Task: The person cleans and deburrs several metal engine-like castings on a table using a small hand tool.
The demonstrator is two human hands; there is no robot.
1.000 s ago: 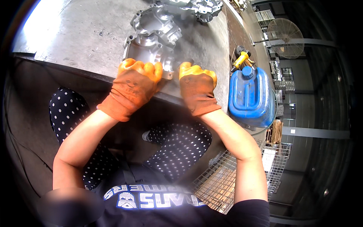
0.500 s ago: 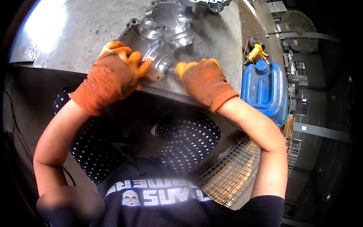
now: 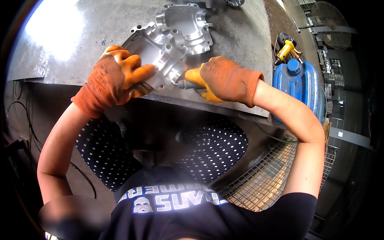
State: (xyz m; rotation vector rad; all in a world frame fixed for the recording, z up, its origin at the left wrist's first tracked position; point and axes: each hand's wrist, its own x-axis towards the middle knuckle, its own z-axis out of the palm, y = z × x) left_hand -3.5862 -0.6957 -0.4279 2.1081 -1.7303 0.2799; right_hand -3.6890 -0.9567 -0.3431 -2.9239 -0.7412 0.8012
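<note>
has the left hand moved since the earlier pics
Yes. Judged against the blue jug, the left hand has moved left: the gap between them is clearly wider now.

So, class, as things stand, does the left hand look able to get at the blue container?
Probably not: the blue container sits partly behind the right forearm, the right hand also lies between, and the left hand is holding the near metal casting.
</note>
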